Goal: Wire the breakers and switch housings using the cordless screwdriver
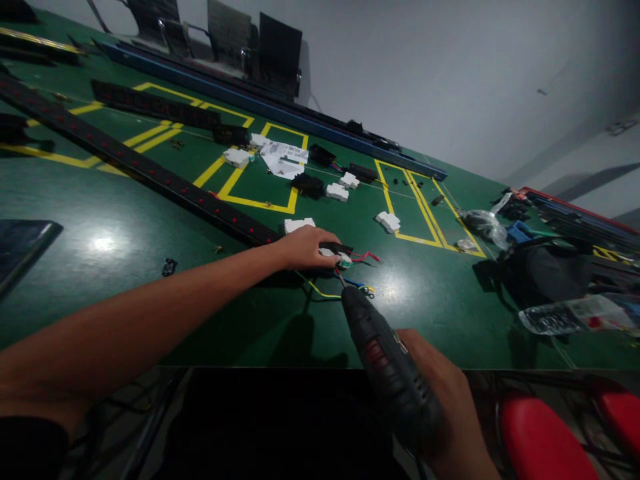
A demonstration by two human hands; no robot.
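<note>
My left hand (309, 248) is closed on a small white module (344, 260) with a green part, at the near end of a long black strip dotted with red (165, 183). Red wires (367, 257) stick out to the right of the module, and a yellow-green wire (320, 291) curves below it. My right hand (443, 387) grips a dark electric screwdriver (385, 360) that points up and left. Its thin bit reaches the module's near side; the exact contact is too small to tell. Blue wires with ring ends (363, 288) lie beside the tip.
Several white modules (388, 221) and a printed paper (283, 159) lie on the green table (425, 320) with yellow tape lines. A long blue rail (280, 107) runs along the far edge. At right are a black bag (550, 273) and plastic packaging (575, 313); red stools (540, 433) stand below.
</note>
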